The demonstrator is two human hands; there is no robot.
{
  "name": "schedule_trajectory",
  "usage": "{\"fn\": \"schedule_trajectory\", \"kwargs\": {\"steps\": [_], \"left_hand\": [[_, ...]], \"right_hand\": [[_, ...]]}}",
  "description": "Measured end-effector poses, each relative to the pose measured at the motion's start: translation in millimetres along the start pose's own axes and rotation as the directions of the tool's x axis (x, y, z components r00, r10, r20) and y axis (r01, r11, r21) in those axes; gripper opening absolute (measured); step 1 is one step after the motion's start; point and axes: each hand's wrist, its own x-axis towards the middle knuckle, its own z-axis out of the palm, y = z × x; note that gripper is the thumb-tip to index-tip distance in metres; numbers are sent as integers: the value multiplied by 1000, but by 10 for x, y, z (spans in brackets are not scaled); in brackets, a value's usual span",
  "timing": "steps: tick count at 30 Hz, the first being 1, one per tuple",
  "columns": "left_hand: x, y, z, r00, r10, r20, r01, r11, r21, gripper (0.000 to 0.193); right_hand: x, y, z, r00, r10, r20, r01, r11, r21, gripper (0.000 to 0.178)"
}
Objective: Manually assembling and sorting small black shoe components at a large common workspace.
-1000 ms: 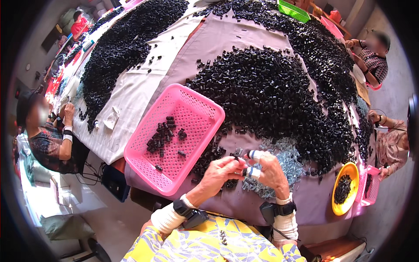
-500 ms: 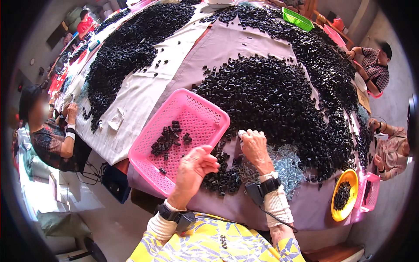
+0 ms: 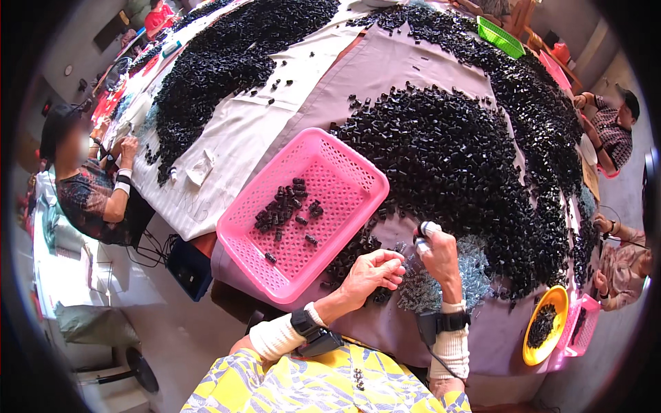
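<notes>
My left hand [image 3: 375, 277] is in front of the pink basket's near right corner, its thumb and fingers pinched together. Whatever they hold is too small to make out. Close by on the right, my right hand [image 3: 438, 256] is curled over the near edge of the black heap, with a white covering on a fingertip. A dark bit shows at its fingertips, but I cannot tell what it is. Several small black ribbed cylinders [image 3: 279, 206] lie inside the pink basket [image 3: 234, 237]. Under and beside my right hand spreads a pile of small clear, bluish-silver pieces [image 3: 475, 265].
A large heap of small black parts [image 3: 441, 151] covers the cloth ahead. A yellow bowl [image 3: 561, 310] of black parts and a pink basket [image 3: 587, 323] stand at the right edge. A green basket [image 3: 500, 38] is far off. People sit left [image 3: 89, 193] and right [image 3: 613, 131].
My left hand has moved right, out from over the basket, and its loose fingers have closed. The right hand has drawn back from the black heap toward the clear pile. The view has shifted slightly.
</notes>
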Motion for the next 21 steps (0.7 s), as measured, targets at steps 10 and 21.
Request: {"fn": "schedule_trajectory", "kwargs": {"steps": [10,21], "left_hand": [[58,48,153,991,136,11,-136,991,12,28],[47,-12,-55,991,109,78,-113,992,53,17]], "right_hand": [[-389,-194,-16,979,190,80,-195,728,657,33],[-371,-343,-151,976,153,158,-207,877,432,43]]}}
